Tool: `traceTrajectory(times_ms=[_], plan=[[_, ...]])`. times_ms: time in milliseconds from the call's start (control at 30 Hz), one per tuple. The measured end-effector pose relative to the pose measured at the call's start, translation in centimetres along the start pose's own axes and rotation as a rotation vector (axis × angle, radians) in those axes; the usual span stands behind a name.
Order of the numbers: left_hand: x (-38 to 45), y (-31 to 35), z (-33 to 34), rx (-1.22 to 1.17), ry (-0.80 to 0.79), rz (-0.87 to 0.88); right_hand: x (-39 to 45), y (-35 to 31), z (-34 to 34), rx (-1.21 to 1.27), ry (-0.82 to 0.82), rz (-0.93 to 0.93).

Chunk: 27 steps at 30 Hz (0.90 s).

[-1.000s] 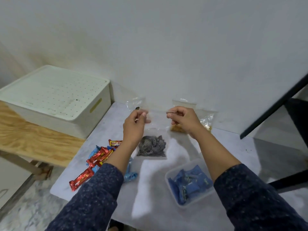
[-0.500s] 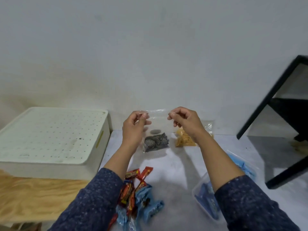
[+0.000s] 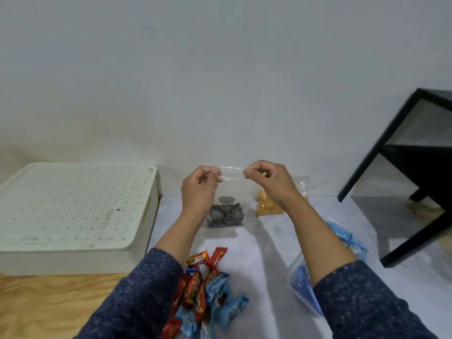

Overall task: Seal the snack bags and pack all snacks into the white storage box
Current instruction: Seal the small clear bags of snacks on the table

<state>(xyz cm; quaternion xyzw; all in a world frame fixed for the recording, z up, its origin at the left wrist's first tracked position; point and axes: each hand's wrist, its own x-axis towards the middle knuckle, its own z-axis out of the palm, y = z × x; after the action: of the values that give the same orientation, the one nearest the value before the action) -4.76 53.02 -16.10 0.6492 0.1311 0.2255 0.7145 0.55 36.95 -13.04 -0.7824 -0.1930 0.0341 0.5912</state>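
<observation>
Holding clear bag (image 3: 226, 192) w/ dark cookies (image 3: 226, 214)

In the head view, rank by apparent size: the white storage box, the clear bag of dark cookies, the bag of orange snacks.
1. White storage box, by far the largest.
2. Bag of dark cookies.
3. Bag of orange snacks, partly hidden behind the right hand, so unsure.

two snack bags (image 3: 226, 211), one box (image 3: 73, 206)
</observation>
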Motion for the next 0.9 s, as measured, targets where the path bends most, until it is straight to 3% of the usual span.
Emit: traceTrajectory(times_ms=[167, 333, 500, 700, 900], plan=[[-0.2, 0.6, 0.8, -0.043, -0.039, -0.060, 0.7, -0.4, -0.5, -0.006, 0.012, -0.013], [-0.7, 1.1, 2.0, 0.114, -0.074, 0.020, 0.5, -0.8, -0.9, 0.044, -0.093, 0.015], [-1.2, 1.5, 3.3, 0.084, -0.037, 0.032, 0.5, -0.8, -1.6, 0.016, -0.084, -0.022], [-1.6, 1.9, 4.2, 0.007, -0.099, -0.095, 0.5, -0.7, -2.5, -0.084, -0.072, -0.094], [-1.6, 1.8, 4.4, 0.076, -0.086, -0.075, 0.6, -0.5, -2.7, -0.037, -0.093, -0.141]])
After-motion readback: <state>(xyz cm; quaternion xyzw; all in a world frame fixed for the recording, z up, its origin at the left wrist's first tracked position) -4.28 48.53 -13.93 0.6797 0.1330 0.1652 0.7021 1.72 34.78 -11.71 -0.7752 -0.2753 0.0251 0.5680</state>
